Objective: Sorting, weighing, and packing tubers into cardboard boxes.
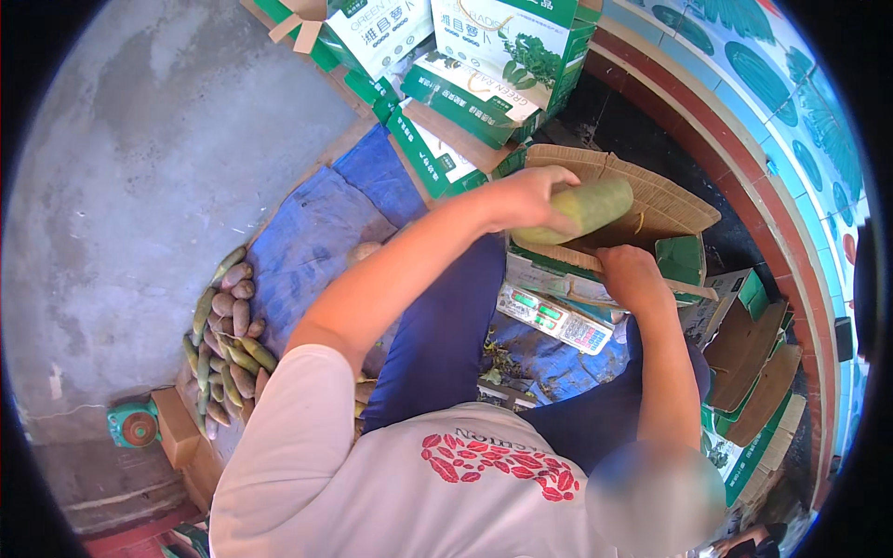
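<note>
A thick, pale-green radish (600, 205) lies in the grasp of my left hand (535, 200), slightly blurred. It is held tilted above an open cardboard carton (656, 186) that stands in front of me, its brown inner flap raised on the far side. My right hand (635, 276) curls its fingers over the carton's near right edge; the fingertips are hidden inside. Much of the carton's inside is out of sight. Just below the carton, a white scale (555, 318) with lit green displays sits between my legs.
Green-and-white cartons (493, 84) are stacked at the far side. More open cartons (753, 363) stand on the right, near the tiled wall (791, 112). At left, a pile of green and brownish-purple roots (233, 349) borders a blue tarp (312, 228). A teal round object (135, 425) stands lower left.
</note>
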A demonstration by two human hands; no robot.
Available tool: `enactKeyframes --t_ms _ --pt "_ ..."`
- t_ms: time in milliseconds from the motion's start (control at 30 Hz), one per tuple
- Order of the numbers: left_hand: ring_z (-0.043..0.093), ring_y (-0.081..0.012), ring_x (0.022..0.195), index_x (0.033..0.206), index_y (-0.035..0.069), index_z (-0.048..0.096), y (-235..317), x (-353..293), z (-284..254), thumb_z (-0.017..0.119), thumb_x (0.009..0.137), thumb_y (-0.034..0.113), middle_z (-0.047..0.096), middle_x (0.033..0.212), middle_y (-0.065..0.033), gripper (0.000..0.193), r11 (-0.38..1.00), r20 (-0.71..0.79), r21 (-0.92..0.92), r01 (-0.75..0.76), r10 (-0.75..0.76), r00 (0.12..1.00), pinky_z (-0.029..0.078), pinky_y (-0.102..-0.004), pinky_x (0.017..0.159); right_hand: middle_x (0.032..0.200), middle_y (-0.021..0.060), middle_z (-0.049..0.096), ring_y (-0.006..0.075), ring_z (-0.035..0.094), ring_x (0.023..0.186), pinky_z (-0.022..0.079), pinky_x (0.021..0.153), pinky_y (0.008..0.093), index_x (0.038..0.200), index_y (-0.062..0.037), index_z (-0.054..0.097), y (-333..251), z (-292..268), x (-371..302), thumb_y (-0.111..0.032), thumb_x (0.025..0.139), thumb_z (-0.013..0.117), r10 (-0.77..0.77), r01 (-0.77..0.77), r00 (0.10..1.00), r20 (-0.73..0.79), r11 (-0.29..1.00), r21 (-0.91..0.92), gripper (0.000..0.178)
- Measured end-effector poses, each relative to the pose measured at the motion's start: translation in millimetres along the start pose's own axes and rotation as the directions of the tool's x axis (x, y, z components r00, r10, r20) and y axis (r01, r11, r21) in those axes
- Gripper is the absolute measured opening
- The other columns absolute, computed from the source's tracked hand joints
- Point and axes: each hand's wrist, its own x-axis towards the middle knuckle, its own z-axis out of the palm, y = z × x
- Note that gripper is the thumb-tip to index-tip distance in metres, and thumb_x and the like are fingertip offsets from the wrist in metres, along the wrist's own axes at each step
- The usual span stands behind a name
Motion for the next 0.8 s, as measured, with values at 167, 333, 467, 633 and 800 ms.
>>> enactKeyframes --t_ms 167,333,467,633,800 --pt "0.056 -0.0215 0.092 0.118 0.001 0.048 1.9 48.8 36.5 0.073 0.062 0.023 0.056 0.107 -0.0147 0.066 0.997 0.068 0.071 0.031 -0.036 0.997 0.044 -0.0303 0.079 0.075 0.0154 0.063 0.0305 0.062 0.075 0.049 0.066 0.0409 0.079 -0.0064 0.063 1.7 -0.4 -5.7 -0.009 0.078 0.048 -0.01 0.01 0.999 -0.032 1.0 0.01 0.015" --pt "0.06 -0.0206 0.088 0.121 0.002 0.047 -5.5 56.6 50.4 0.059 0.074 0.008 0.059 0.106 -0.0164 0.049 0.993 0.094 0.078 -0.083 0.076 0.993 0.047 -0.0291 0.074 0.073 0.0166 0.062 0.032 0.061 0.075 0.048 0.068 0.0414 0.081 -0.0046 0.062 -2.3 -4.5 -3.9 -0.008 0.074 0.053 0.03 -0.029 0.999 -0.03 0.999 0.032 0.012" --pt "0.06 -0.0185 0.09 0.115 0.0 0.051 6.8 28.8 25.7 0.059 0.076 0.011 0.06 0.105 -0.0152 0.041 0.984 -0.032 -0.008 -0.176 0.176 0.984 0.047 -0.0293 0.078 0.074 0.0154 0.062 0.0312 0.062 0.074 0.049 0.064 0.0407 0.08 -0.0057 0.062 1.8 -5.0 -1.9 -0.007 0.076 0.049 0.0 0.0 0.999 -0.041 1.0 0.003 0.014" --pt "0.057 -0.0136 0.09 0.105 -0.001 0.057 -21.7 -32.5 -28.3 0.057 0.083 0.011 0.061 0.099 -0.0088 0.025 0.978 -0.407 -0.118 -0.17 0.108 0.907 0.046 -0.0268 0.078 0.072 0.0177 0.06 0.0333 0.061 0.074 0.047 0.066 0.0429 0.08 -0.0058 0.06 3.5 -3.6 -0.9 -0.007 0.074 0.053 0.037 -0.035 0.998 -0.053 0.999 0.023 0.009" --pt "0.056 -0.0121 0.085 0.101 0.0 0.059 -135.1 -102.0 -61.4 0.058 0.083 0.014 0.062 0.094 -0.0067 0.022 0.974 -0.611 -0.113 0.198 -0.226 0.759 0.045 -0.0255 0.074 0.072 0.0167 0.061 0.0329 0.061 0.073 0.048 0.064 0.0422 0.08 -0.0042 0.06 1.1 -9.0 0.1 -0.005 0.075 0.048 0.033 -0.032 0.998 -0.05 0.999 0.018 0.012"
